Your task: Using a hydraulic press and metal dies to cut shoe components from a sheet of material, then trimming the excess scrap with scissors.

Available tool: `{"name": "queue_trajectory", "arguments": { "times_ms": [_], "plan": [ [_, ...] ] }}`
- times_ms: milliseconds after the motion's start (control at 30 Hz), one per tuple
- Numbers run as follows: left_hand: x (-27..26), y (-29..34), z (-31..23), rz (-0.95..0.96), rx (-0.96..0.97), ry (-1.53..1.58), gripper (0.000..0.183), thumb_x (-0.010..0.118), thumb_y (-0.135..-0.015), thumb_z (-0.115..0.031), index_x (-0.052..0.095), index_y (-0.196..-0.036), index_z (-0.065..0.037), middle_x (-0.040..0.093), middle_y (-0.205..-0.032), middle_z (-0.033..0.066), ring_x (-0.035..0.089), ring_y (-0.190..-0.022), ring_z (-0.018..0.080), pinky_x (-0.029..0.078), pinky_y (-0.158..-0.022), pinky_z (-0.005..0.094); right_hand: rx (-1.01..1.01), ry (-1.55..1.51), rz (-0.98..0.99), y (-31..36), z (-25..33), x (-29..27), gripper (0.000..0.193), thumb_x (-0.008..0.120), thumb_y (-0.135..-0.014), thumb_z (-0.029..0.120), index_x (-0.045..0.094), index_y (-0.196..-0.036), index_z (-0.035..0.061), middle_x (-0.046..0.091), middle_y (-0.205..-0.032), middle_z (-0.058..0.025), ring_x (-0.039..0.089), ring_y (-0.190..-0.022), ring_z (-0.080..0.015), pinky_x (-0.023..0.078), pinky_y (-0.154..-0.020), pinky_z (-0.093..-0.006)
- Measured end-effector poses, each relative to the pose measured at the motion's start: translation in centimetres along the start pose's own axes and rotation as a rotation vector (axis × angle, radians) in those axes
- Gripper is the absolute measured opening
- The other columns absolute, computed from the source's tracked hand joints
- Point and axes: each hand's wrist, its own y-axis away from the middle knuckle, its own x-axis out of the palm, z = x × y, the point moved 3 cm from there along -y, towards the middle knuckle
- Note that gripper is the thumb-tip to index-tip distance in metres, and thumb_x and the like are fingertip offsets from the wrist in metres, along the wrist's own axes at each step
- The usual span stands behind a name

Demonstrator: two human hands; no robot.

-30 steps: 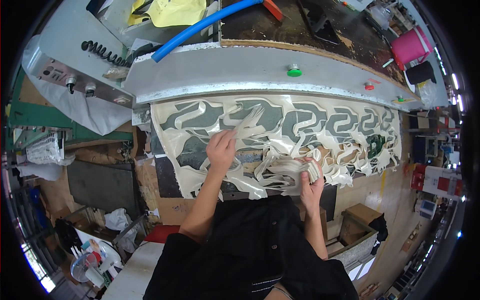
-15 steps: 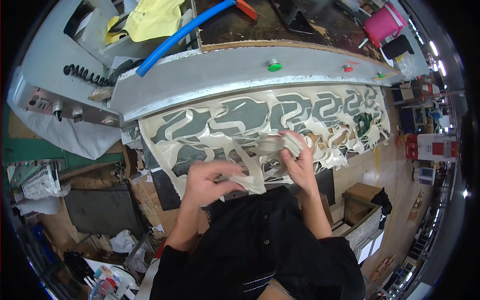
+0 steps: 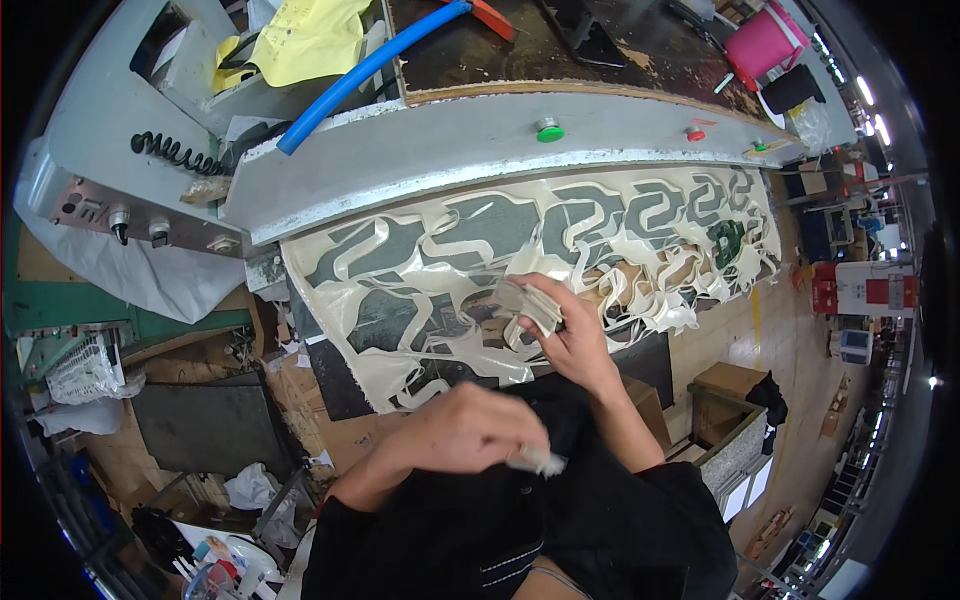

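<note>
My right hand [image 3: 577, 340] is closed round a stack of thin cream cut pieces [image 3: 530, 303], held above the cut sheet with its layered edges showing. My left hand [image 3: 472, 430] is closed in front of my black shirt. From its fingertips sticks out a small cream bundle [image 3: 537, 460], blurred by motion; its shape cannot be made out. Beneath and beyond both hands lies a cream layered sheet [image 3: 345, 308] with curved cut-out openings, through which a dark grey surface shows.
A grey machine beam [image 3: 400, 150] with green and red buttons runs behind the sheet. On it a brown board [image 3: 640, 50] carries a pink bucket [image 3: 765, 45]. A blue tube [image 3: 370, 75] slants across the beam. An open carton [image 3: 725, 385] stands right.
My left hand has moved nearer my body and rightward with its cream bundle, away from the sheet. My right hand has shifted slightly left and nearer, keeping its stack.
</note>
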Motion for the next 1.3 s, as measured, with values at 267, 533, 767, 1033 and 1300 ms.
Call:
{"name": "queue_trajectory", "arguments": {
  "times_ms": [267,533,767,1033,1300],
  "plan": [
    [-0.3,-1.3,3.0,-0.571,0.028,-0.157,0.027,0.085,-0.077,0.011,0.082,-0.101,-0.001,0.079,-0.095,0.0114,0.074,-0.081,0.0183,0.059,-0.072,0.0307,-0.05,-0.329,0.175,1.2,1.3,-0.1,0.057,0.071,-0.103,0.039,0.056,-0.147,0.0043,0.072,-0.136,-0.0125,0.071,-0.124,-0.0286,0.054,-0.104,-0.038],
    [0.1,-2.8,2.1,-0.768,0.063,-0.408,0.027,0.091,-0.074,0.0,0.082,-0.098,-0.005,0.076,-0.094,0.0099,0.073,-0.085,0.0264,0.058,-0.075,0.0366,-0.172,-0.334,0.279,0.7,0.0,-1.3,0.091,0.055,-0.101,0.07,0.041,-0.157,0.0003,0.065,-0.143,-0.0183,0.064,-0.133,-0.0332,0.049,-0.111,-0.0411],
    [-0.4,-7.5,-1.3,-0.37,0.046,-0.883,0.053,0.081,-0.08,-0.003,0.066,-0.131,0.0,0.064,-0.139,0.0185,0.065,-0.123,0.0375,0.056,-0.098,0.0457,-0.128,-0.12,0.345,0.0,-2.2,-2.9,0.079,0.082,-0.089,0.016,0.038,-0.153,0.0018,0.067,-0.121,-0.0293,0.068,-0.109,-0.0472,0.056,-0.091,-0.0459],
    [-0.8,-16.3,-4.1,0.149,-0.178,-0.958,0.048,0.078,-0.086,-0.008,0.062,-0.13,0.002,0.068,-0.129,0.0216,0.068,-0.115,0.0414,0.058,-0.093,0.0465,-0.181,-0.176,0.406,-4.6,-4.5,-10.0,0.076,0.088,-0.085,0.022,0.044,-0.144,0.0023,0.067,-0.129,-0.0231,0.069,-0.119,-0.0385,0.055,-0.098,-0.0425],
    [-2.8,-32.9,-14.2,-0.037,0.029,-0.92,0.036,0.09,-0.08,-0.018,0.075,-0.104,0.004,0.074,-0.085,0.0185,0.077,-0.073,0.025,0.059,-0.068,0.0351,-0.655,0.451,-0.303,-18.2,-5.0,-30.6,0.044,0.067,-0.1,0.031,0.066,-0.138,0.0076,0.064,-0.149,-0.0152,0.056,-0.141,-0.0387,0.039,-0.121,-0.0516]
  ]
}}
